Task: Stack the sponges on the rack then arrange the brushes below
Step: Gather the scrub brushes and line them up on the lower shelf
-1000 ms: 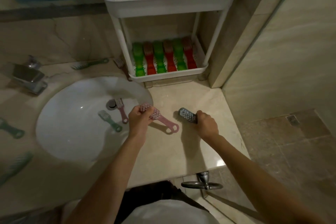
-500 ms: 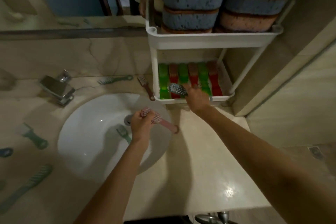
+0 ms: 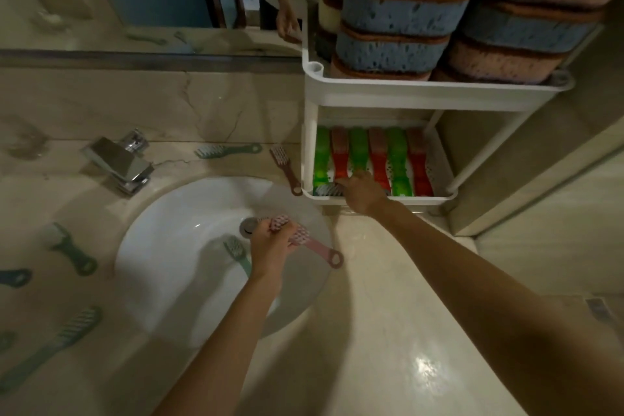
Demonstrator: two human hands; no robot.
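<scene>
A white two-tier rack (image 3: 422, 94) stands at the back right of the counter. Its upper tier holds stacked blue and pink sponges (image 3: 395, 13). Several green and red brushes (image 3: 359, 152) lie side by side in the lower tray (image 3: 405, 201). My right hand (image 3: 361, 194) reaches into that tray's front left and grips a dark brush (image 3: 327, 189), whose bristle head shows left of my fingers. Over the sink's right edge, my left hand (image 3: 270, 250) holds pink brushes (image 3: 305, 240), one handle pointing right.
The white sink (image 3: 175, 246) holds a green brush (image 3: 236, 252) near the drain. A brown brush (image 3: 287, 169) and a teal brush (image 3: 229, 149) lie behind the sink. Several more teal brushes (image 3: 72, 252) lie on the left counter. The faucet (image 3: 118, 162) is at the back left.
My right hand carried the dark brush from the counter up into the rack's lower tray. My left hand kept the pink brushes over the sink edge. The view moved closer to the rack.
</scene>
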